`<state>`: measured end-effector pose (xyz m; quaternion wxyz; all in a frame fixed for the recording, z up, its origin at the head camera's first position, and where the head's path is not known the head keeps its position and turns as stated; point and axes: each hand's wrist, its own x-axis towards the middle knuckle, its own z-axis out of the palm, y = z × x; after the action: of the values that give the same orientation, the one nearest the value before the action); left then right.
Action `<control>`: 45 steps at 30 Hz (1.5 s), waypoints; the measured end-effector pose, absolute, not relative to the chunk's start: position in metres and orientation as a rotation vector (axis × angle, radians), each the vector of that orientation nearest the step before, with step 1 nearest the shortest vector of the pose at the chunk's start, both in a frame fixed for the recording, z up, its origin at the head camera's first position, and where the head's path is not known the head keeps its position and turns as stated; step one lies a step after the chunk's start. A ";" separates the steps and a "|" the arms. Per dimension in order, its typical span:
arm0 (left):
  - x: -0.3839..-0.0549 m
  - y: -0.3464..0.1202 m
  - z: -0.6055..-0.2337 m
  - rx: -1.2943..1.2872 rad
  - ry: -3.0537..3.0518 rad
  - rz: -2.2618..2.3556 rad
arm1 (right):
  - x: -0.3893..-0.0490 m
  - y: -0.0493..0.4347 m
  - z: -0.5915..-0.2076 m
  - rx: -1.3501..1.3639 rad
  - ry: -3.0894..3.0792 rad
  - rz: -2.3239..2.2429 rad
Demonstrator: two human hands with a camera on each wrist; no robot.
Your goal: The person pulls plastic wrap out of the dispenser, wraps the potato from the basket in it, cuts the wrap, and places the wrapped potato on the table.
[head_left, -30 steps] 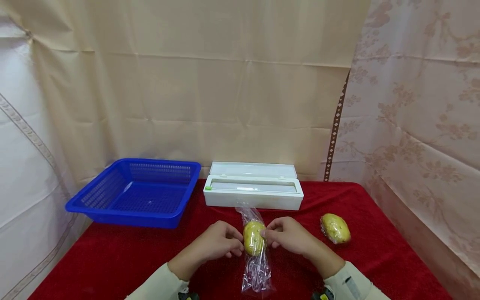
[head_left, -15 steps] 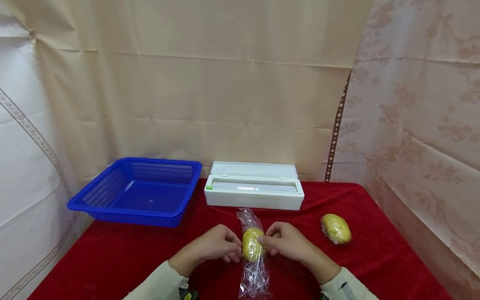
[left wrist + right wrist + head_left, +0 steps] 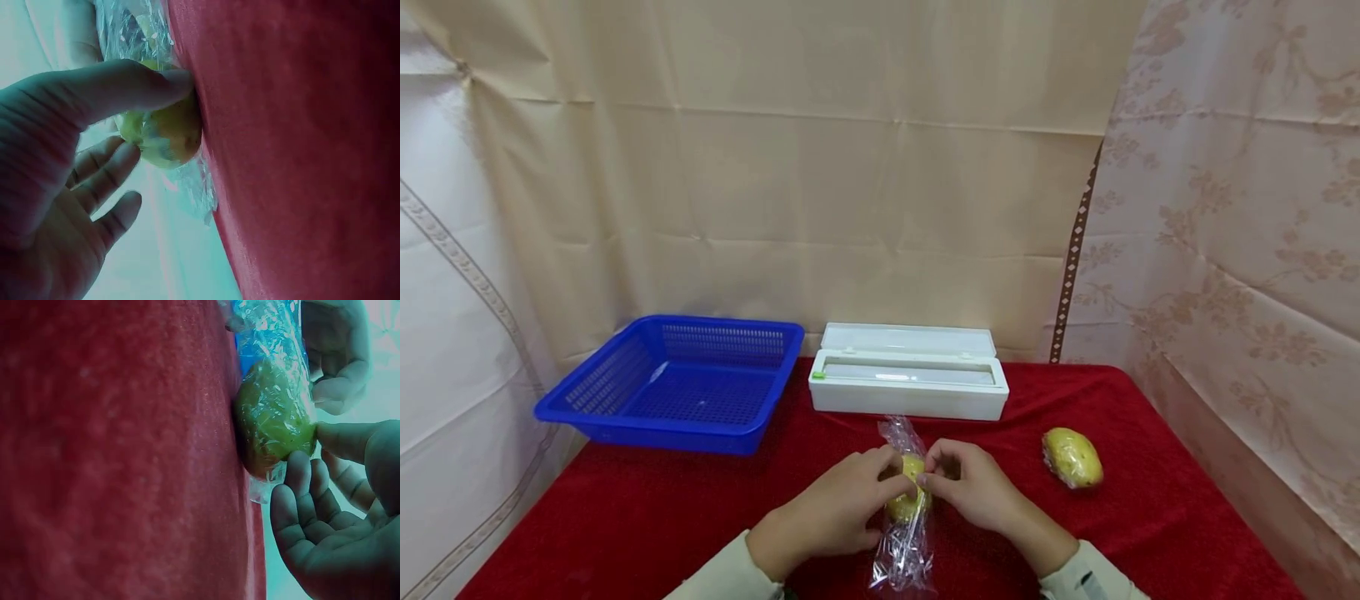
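Observation:
A yellow potato [image 3: 901,510] lies at the front middle of the red-covered table, on and partly under crinkled plastic wrap [image 3: 904,554] that runs out both ways. My left hand [image 3: 842,500] reaches over it from the left. Its thumb [image 3: 144,87] lies across the potato, and the other fingers spread on its far side. From the right, my right hand [image 3: 977,487] pinches the wrap at the potato's upper right side with thumb and forefinger. Both hands' fingertips are close together. The left fingers hide part of the potato in the head view.
Behind the hands stands a white wrap dispenser [image 3: 910,402] with its lid raised and a green slider on its left. A blue plastic basket [image 3: 670,433] is at back left. To the right sits another potato [image 3: 1072,458], wrapped in film. Curtains hang around the table.
My left hand has moved right and over the potato, its thumb now across it. The right hand stays at the potato's right side. Potato and wrap shifted slightly toward me.

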<state>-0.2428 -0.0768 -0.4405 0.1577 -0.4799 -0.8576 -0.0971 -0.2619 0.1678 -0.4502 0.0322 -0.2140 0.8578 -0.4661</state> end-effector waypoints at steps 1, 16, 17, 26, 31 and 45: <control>-0.243 -0.076 -0.442 -1.366 -2.437 -0.265 | -0.262 0.168 -0.450 -0.662 2.636 -1.431; -0.240 -0.076 -0.441 -1.161 -2.618 -0.285 | -0.250 0.172 -0.445 -1.082 2.770 -0.789; -0.240 -0.076 -0.440 -1.157 -2.618 -0.281 | -0.248 0.170 -0.445 -1.094 2.804 -0.731; -0.238 -0.076 -0.439 -1.160 -2.577 -0.297 | -0.242 0.164 -0.448 -1.170 2.957 -0.643; -0.240 -0.076 -0.438 -1.172 -2.559 -0.334 | -0.245 0.168 -0.441 -1.100 2.893 -0.723; -0.245 -0.079 -0.433 -1.163 -2.600 -0.571 | -0.254 0.170 -0.443 -1.068 2.841 -0.871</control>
<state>-0.2446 -0.0791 -0.4334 0.1183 -0.3976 -0.8887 -0.1952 -0.2541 0.1704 -0.4429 -0.0078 -0.3383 0.8997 -0.2758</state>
